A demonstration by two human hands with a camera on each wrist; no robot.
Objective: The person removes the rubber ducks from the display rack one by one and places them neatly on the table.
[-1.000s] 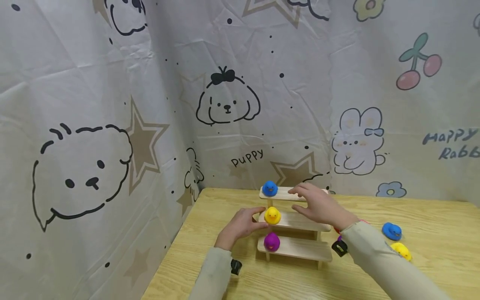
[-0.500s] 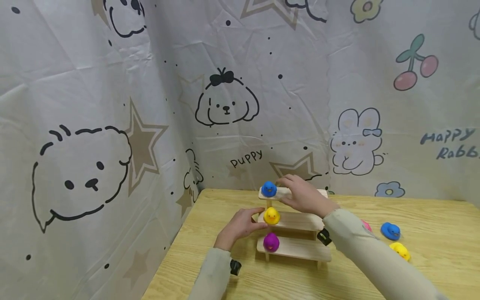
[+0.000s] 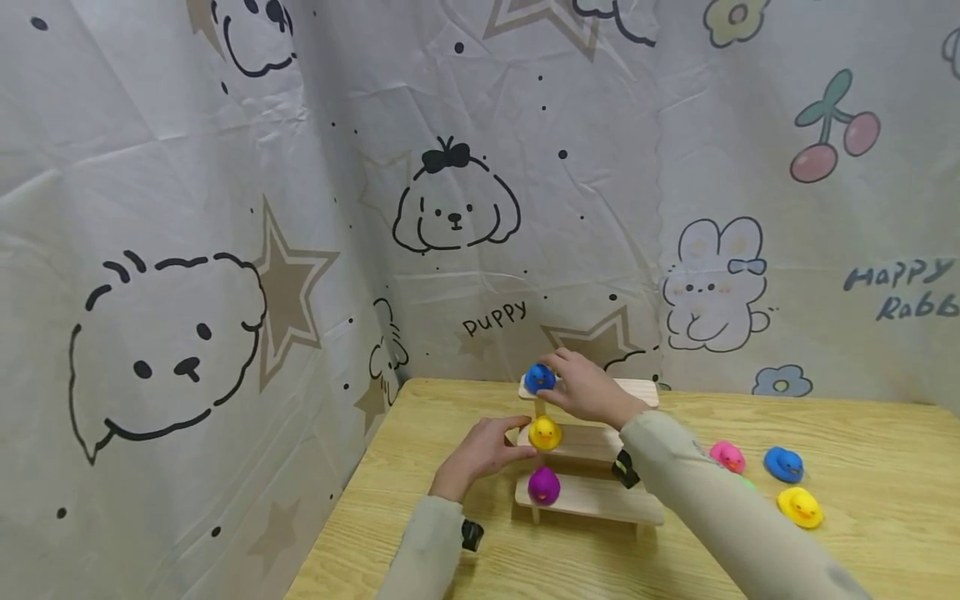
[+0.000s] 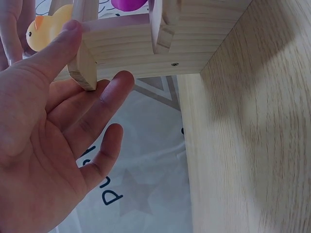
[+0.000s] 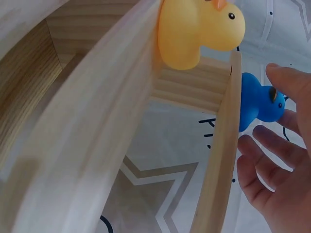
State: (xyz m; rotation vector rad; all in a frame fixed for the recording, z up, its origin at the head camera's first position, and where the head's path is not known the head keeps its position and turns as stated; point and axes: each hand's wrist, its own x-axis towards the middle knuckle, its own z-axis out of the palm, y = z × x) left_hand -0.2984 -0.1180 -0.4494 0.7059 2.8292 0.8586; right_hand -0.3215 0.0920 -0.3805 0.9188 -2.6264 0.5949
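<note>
A three-tier wooden display shelf (image 3: 600,496) bears a blue toy duck (image 3: 536,382) on top, a yellow toy duck (image 3: 545,434) in the middle and a purple toy duck (image 3: 543,486) at the bottom, all at its left end. My left hand (image 3: 483,448) grips the left end of the middle board, thumb (image 4: 60,46) on one side and fingers (image 4: 104,109) on the other. My right hand (image 3: 585,387) reaches around the blue duck. In the right wrist view, thumb and fingers stand spread about the blue duck (image 5: 250,102), with a gap between thumb and duck.
Right of the shelf, on the wooden table (image 3: 885,467), lie a pink duck (image 3: 727,456), another blue duck (image 3: 783,464) and another yellow duck (image 3: 800,507). A bit of green shows beside the right sleeve (image 3: 705,467). A printed cloth (image 3: 600,192) hangs behind the table.
My right hand has moved left along the top board to the blue duck. The pink duck has come out from behind the right arm. My left hand keeps its grip.
</note>
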